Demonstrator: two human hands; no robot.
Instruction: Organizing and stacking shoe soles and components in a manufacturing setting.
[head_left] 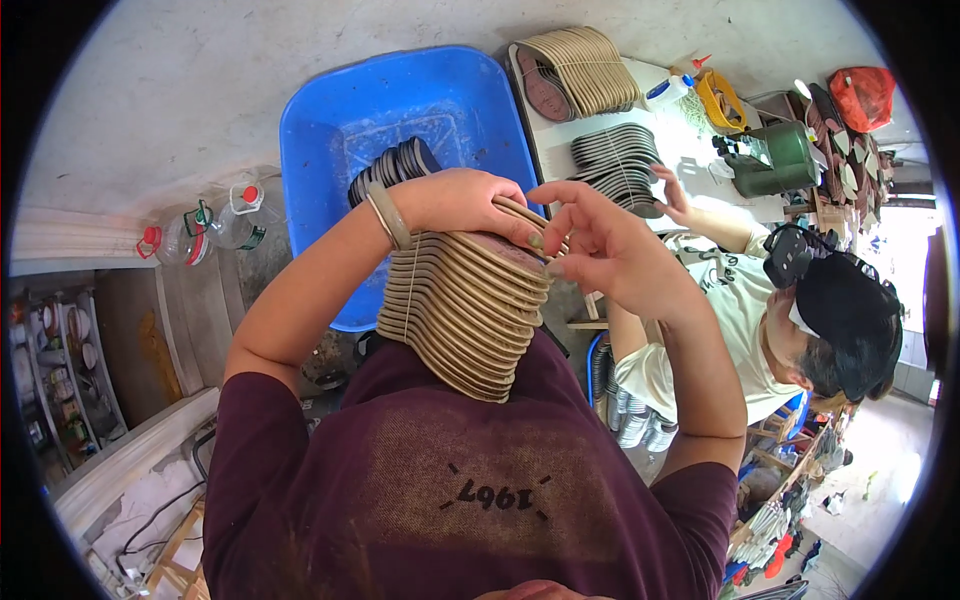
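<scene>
While pressed against the chest of the maroon shirt (440, 470), a tall stack of tan, sole-shaped fibreboard insoles (465, 310) rested tilted between both arms. Left hand (465, 200), a pale bangle (388, 215) at its wrist, lay curled over the top of the stack, its grip closed around the uppermost insole's edge. Right hand (595, 245) met it from the other side, thumb and forefinger pinching the tip of that same top insole, remaining fingers spread loosely above. Behind the stack sat a blue plastic tub (330, 130) holding a row of dark grey insoles (395, 165). Left of the tub, clear plastic jugs with red caps (205, 228) stood on the floor. Right of the wearer, a second person in a pale shirt (735, 310) reached one hand (672, 195) to a fanned row of dark insoles (615, 160) on a white desk (690, 140). Farther back on that desk lay another bound bundle of tan insoles (580, 70), beside a green machine (775, 160).
</scene>
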